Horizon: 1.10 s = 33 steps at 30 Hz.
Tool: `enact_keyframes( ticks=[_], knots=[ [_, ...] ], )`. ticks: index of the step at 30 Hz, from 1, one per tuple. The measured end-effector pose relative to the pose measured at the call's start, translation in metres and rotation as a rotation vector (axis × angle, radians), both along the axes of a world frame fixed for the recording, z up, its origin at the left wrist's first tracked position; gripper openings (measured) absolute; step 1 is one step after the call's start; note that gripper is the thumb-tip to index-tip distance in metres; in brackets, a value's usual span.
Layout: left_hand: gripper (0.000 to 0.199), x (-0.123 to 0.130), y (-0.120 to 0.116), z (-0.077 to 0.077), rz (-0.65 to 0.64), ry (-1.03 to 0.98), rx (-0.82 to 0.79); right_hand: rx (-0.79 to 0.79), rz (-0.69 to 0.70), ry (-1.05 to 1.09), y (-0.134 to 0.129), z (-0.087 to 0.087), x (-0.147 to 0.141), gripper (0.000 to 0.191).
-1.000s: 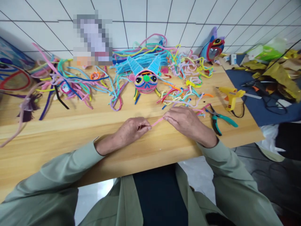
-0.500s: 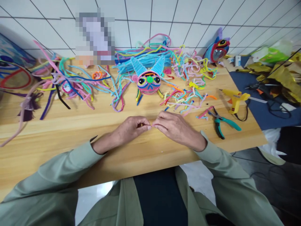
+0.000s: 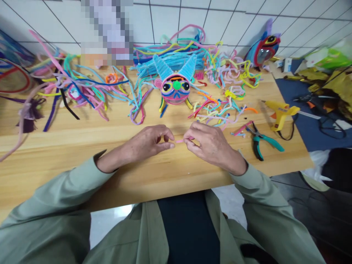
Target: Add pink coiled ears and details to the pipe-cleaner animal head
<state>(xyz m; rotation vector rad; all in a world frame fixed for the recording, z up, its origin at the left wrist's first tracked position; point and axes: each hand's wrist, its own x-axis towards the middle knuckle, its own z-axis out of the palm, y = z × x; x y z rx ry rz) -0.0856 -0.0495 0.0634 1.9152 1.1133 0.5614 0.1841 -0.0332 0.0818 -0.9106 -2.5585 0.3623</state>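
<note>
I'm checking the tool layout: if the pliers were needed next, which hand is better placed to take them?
Probably the right hand: the pliers lie on its side, nearer than to the left hand. It does pinch the pink strip, though, so it would first need freeing.

The tabletop (image 3: 154,172) is smooth wood, the pink strip (image 3: 179,141) (blurred) perhaps fuzzy.

Bare pale wooden tabletop (image 3: 59,148) leaves passage at middle left and just below centre; left hand (image 3: 150,141) and right hand (image 3: 209,141) fill the centre. Multicoloured fuzzy stems (image 3: 104,83) crowd upper left, a round blue-horned figure (image 3: 175,93) upper centre, teal-handled pliers (image 3: 257,138) and yellow glue gun (image 3: 283,114) the right.
</note>
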Motion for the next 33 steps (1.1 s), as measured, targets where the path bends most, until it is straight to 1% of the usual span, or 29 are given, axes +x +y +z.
enact_keyframes(
  ticks=[3,9,14,17,20,22,25,27,31,33],
  knots=[
    [0.01,0.003,-0.004,0.0,-0.017,0.013,0.044,0.021,0.016,-0.03,-0.003,-0.001,-0.003,0.022],
    [0.007,0.006,-0.009,-0.007,-0.076,0.082,0.108,0.033,0.065,-0.08,-0.007,-0.002,-0.01,0.025],
    [0.009,0.004,-0.01,-0.006,-0.135,0.134,0.148,0.054,0.064,-0.083,-0.008,-0.001,-0.012,0.026],
    [0.01,0.003,-0.009,-0.006,-0.154,0.125,0.171,0.055,0.058,-0.075,-0.009,-0.001,-0.013,0.025],
    [0.012,0.001,-0.008,-0.006,-0.145,0.075,0.187,0.046,0.055,-0.046,-0.009,0.0,-0.013,0.022],
    [0.012,0.001,-0.007,-0.007,-0.114,0.023,0.186,0.036,0.048,-0.01,-0.009,0.002,-0.013,0.019],
    [0.014,0.002,-0.007,-0.007,-0.017,-0.105,0.147,0.014,0.017,0.075,-0.011,0.005,-0.014,0.017],
    [0.021,0.005,-0.007,-0.007,0.063,-0.228,0.099,0.005,-0.01,0.158,-0.012,0.006,-0.016,0.018],
    [0.04,0.012,-0.009,-0.003,0.205,-0.463,-0.014,0.021,-0.075,0.301,-0.016,0.006,-0.024,0.022],
    [0.044,0.015,-0.01,0.0,0.257,-0.549,-0.065,0.036,-0.108,0.342,-0.017,0.006,-0.03,0.024]
  ],
)
